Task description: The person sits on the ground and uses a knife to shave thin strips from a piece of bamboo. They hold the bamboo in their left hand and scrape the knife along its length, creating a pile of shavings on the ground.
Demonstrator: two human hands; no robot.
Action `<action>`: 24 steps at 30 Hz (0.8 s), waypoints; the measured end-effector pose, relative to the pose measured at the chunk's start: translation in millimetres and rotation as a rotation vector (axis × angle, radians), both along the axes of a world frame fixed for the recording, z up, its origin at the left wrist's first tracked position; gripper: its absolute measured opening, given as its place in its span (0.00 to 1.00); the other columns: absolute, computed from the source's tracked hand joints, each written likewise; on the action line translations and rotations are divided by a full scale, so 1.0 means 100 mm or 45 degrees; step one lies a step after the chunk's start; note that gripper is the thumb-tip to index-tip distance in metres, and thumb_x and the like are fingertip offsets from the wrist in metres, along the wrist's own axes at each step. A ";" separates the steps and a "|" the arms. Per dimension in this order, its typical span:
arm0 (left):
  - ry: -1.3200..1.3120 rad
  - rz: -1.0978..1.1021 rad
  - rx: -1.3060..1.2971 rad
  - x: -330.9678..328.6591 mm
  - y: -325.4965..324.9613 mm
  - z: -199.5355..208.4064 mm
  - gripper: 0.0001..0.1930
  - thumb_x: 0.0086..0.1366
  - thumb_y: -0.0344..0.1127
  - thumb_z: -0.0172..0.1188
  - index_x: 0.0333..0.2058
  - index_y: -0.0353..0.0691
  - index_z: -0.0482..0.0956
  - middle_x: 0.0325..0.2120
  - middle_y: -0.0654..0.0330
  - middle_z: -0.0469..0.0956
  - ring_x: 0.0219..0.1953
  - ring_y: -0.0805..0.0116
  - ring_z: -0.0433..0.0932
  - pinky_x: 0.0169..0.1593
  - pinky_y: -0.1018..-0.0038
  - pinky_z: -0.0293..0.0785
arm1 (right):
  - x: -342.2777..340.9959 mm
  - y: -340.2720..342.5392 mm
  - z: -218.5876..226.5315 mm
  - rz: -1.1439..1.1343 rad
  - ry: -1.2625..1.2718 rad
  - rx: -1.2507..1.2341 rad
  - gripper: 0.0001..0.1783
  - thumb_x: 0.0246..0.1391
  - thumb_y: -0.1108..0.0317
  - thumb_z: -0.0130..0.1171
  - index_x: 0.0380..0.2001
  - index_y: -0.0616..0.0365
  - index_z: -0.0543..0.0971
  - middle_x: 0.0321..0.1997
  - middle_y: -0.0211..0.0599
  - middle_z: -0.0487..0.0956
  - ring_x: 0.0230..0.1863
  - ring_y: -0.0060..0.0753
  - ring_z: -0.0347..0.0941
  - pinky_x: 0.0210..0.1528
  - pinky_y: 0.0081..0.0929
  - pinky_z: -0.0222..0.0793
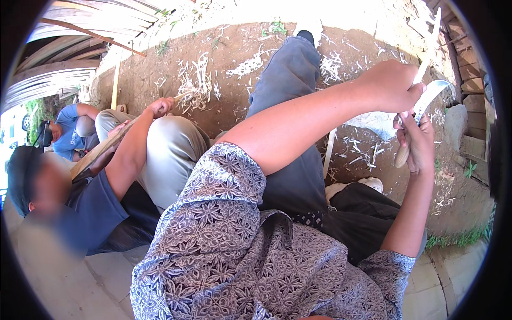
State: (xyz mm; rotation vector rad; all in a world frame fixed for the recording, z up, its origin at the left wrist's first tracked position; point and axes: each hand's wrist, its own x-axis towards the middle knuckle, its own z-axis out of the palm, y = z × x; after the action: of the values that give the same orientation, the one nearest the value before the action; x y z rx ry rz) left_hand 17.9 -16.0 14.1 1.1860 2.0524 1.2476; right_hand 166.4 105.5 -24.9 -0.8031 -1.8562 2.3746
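My left hand [392, 88] reaches across to the right with its fingers wrapped round a thin, pale strip of wood or bamboo [431, 47], which points up toward the top right. Just below it, my right hand [420, 140] grips a knife by its wooden handle [401, 156]. The knife's curved, shiny blade [431, 97] rises beside the strip, close under my left hand. I cannot tell whether the edge touches the strip.
Pale shavings [198, 80] litter the brown dirt ground. A person [114, 181] sits close on my left with a long piece of wood [104, 149]; another person [72, 130] sits beyond. A grey stone [456, 125] and stacked boards [473, 125] stand at the right.
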 end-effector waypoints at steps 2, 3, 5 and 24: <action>-0.061 -0.010 -0.002 0.00 0.03 -0.03 0.21 0.76 0.44 0.49 0.40 0.25 0.75 0.24 0.48 0.84 0.33 0.48 0.87 0.44 0.59 0.81 | 0.00 0.00 0.00 0.044 0.040 -0.073 0.12 0.64 0.63 0.67 0.44 0.53 0.76 0.35 0.27 0.79 0.33 0.14 0.73 0.22 0.11 0.59; -0.158 -0.026 0.022 -0.01 0.04 -0.05 0.21 0.76 0.44 0.48 0.40 0.26 0.74 0.23 0.49 0.83 0.32 0.50 0.86 0.42 0.59 0.80 | 0.00 -0.01 0.02 0.063 0.060 -0.111 0.13 0.64 0.62 0.67 0.45 0.53 0.76 0.35 0.27 0.79 0.34 0.14 0.73 0.22 0.11 0.59; -0.355 -0.065 0.066 -0.01 0.04 0.01 0.20 0.77 0.44 0.45 0.39 0.28 0.72 0.20 0.52 0.81 0.31 0.52 0.86 0.38 0.60 0.79 | 0.01 -0.03 0.07 0.034 0.104 -0.153 0.15 0.65 0.60 0.66 0.47 0.53 0.75 0.38 0.26 0.78 0.37 0.17 0.73 0.22 0.11 0.59; 0.265 0.051 -0.137 -0.08 0.09 -0.17 0.20 0.74 0.49 0.53 0.46 0.37 0.82 0.26 0.51 0.81 0.32 0.57 0.84 0.40 0.60 0.77 | -0.05 0.21 0.15 -0.398 -0.137 0.344 0.29 0.67 0.49 0.61 0.62 0.60 0.77 0.63 0.40 0.78 0.63 0.30 0.76 0.30 0.15 0.61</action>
State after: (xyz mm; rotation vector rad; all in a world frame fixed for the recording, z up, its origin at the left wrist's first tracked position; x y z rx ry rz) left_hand 9.6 -7.4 -2.9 1.2766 2.2723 1.0539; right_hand 161.1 126.2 -9.6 -1.1117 -1.8696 1.8829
